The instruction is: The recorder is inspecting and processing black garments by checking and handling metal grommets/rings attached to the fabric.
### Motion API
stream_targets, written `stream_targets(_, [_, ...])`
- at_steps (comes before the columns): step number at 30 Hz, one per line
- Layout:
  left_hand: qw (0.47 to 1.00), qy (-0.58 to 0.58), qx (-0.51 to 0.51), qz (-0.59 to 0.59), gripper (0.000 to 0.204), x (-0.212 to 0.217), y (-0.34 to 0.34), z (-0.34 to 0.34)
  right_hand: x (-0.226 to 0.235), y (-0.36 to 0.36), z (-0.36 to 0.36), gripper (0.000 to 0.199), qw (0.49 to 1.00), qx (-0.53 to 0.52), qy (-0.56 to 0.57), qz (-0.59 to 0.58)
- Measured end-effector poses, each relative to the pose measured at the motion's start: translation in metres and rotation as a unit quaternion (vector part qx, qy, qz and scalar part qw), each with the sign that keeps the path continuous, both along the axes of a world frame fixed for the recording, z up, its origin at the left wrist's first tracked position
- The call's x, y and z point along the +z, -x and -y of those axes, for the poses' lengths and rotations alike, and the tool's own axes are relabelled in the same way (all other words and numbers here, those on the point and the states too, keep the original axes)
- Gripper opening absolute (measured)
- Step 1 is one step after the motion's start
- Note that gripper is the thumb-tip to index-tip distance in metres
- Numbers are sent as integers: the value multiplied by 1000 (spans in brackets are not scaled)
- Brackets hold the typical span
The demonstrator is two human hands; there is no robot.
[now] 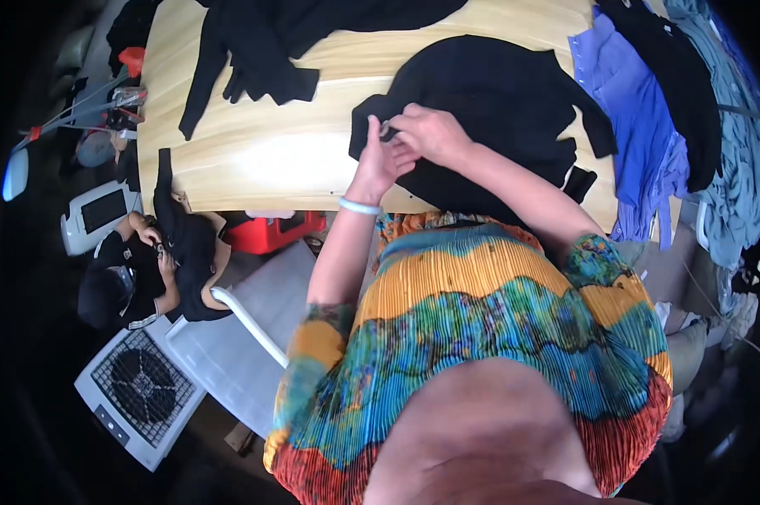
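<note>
A black garment (498, 101) lies spread on the light wooden table (254, 151) in front of me. My left hand (376, 164) and my right hand (430, 133) meet at its left edge, both pinching the black fabric between the fingers. A pale blue band circles my left wrist. Whether something small sits between my fingers is hidden.
Another black garment (254, 50) lies at the table's far left. A blue shirt (628, 101), black and grey clothes pile at the right. Another person (157, 265) sits low at the left beside a red box (271, 231), a white chair (237, 328) and a floor fan (140, 383).
</note>
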State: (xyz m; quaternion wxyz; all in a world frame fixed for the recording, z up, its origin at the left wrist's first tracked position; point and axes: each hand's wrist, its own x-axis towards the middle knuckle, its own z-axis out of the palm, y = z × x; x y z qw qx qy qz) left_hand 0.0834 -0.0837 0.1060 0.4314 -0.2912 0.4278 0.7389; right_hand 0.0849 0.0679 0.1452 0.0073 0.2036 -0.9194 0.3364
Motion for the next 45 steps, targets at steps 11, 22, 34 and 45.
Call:
stream_targets(11, [952,7,114,-285,25,40,94,15,-34,14,-100,9,939,-264,-115,-187])
stream_targets(22, [953,69,-79,-284,29,26,113,55,-62,-12,18,28,985,-67,-61,148])
stream_targets(34, [993,-27,-26,-111,13,2,119,69,-54,-4,61,12,986,-116,-70,94])
stream_targets(45, [976,-60,-121,-172,12,-14,70,29,-19,-3,59,13,947,-298,116,33])
